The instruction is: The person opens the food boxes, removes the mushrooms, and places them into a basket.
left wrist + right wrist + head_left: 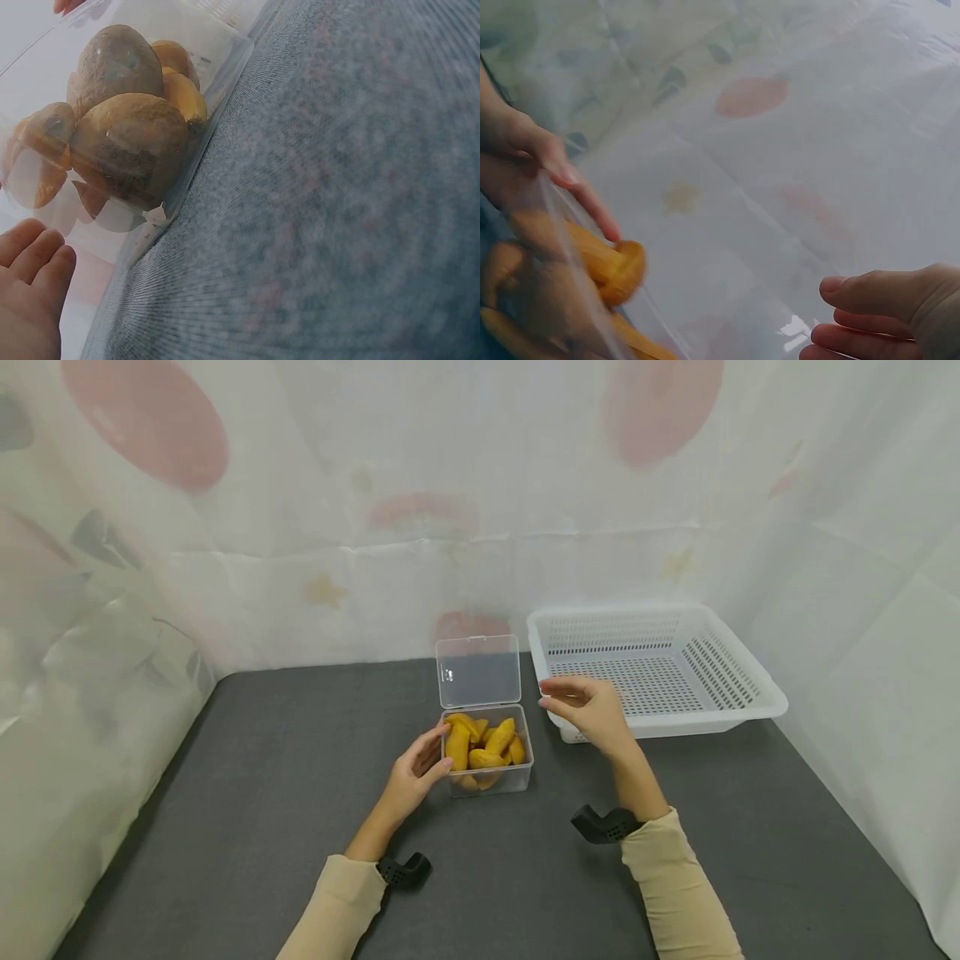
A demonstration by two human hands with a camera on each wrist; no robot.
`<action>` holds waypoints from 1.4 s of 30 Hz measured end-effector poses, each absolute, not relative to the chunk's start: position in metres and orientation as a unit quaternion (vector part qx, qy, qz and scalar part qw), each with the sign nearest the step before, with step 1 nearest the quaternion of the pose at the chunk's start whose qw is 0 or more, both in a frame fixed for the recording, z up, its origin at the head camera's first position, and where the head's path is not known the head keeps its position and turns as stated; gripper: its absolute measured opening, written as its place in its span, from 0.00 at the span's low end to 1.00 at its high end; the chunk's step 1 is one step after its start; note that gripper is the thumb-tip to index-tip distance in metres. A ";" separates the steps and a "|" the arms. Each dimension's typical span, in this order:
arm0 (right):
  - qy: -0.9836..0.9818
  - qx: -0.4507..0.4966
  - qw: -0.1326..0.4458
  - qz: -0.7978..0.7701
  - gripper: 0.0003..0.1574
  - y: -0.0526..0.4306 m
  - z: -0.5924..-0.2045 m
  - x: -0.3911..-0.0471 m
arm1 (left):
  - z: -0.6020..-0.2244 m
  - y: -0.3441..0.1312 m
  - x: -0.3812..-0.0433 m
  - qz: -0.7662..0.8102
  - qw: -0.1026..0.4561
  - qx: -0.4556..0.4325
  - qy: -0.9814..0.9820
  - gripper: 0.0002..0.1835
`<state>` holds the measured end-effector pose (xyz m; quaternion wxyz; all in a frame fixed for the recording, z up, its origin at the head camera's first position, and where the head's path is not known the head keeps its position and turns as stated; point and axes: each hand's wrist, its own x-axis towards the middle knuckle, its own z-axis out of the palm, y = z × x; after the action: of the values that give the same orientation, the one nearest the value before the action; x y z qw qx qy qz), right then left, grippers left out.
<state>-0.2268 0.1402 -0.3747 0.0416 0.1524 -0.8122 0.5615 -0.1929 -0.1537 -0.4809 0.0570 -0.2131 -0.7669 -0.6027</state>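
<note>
A small clear plastic box (491,781) stands on the dark table with its hinged lid (480,672) tipped up at the back. Inside are several yellow mushrooms (486,759); one shows its cap and stem (622,274) near the rim in the right wrist view. My left hand (411,777) is at the box's left side, thumb at the front corner and fingers along the rim. To the right, my right hand (588,706) is raised before the basket's left end, thumb and fingers apart, nothing between them.
A white perforated basket (705,724) stands at the back right, close to the box. Behind the table (300,760) hangs a pale printed curtain (375,585), with more sheeting on both sides. A black wrist camera (603,824) sits on each forearm.
</note>
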 end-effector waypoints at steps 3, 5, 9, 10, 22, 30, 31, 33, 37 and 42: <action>-0.816 0.185 0.023 0.547 0.21 0.126 -0.379 -0.227 | -0.481 -0.155 -0.193 -0.601 0.060 -0.212 -0.768 0.29; -0.816 0.207 0.013 0.540 0.21 0.118 -0.382 -0.227 | -0.480 -0.155 -0.193 -0.602 0.061 -0.213 -0.767 0.29; -0.811 0.222 -0.002 0.540 0.21 0.108 -0.387 -0.227 | -0.481 -0.154 -0.193 -0.603 0.060 -0.219 -0.765 0.29; -0.812 0.225 -0.001 0.538 0.21 0.107 -0.388 -0.227 | -0.481 -0.154 -0.193 -0.603 0.059 -0.220 -0.765 0.29; -0.813 0.260 -0.015 0.521 0.21 0.087 -0.393 -0.232 | -0.481 -0.155 -0.194 -0.612 0.047 -0.207 -0.762 0.28; -0.813 0.273 -0.026 0.514 0.21 0.076 -0.397 -0.236 | -0.481 -0.154 -0.194 -0.614 0.040 -0.202 -0.762 0.28; -0.814 0.272 -0.025 0.513 0.21 0.075 -0.397 -0.236 | -0.481 -0.154 -0.194 -0.614 0.039 -0.202 -0.762 0.28; -0.815 0.269 -0.026 0.513 0.21 0.072 -0.397 -0.236 | -0.482 -0.154 -0.193 -0.614 0.039 -0.203 -0.762 0.28; -0.815 0.269 -0.018 0.513 0.22 0.067 -0.399 -0.237 | -0.482 -0.154 -0.193 -0.612 0.043 -0.205 -0.762 0.27; -0.821 0.273 -0.005 0.501 0.23 0.058 -0.402 -0.239 | -0.481 -0.154 -0.193 -0.616 0.049 -0.205 -0.759 0.27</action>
<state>-0.2391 0.0581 -0.4025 -0.0047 0.2734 -0.8212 0.5009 -0.1925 -0.1542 -0.4815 0.0485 -0.2046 -0.7588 -0.6165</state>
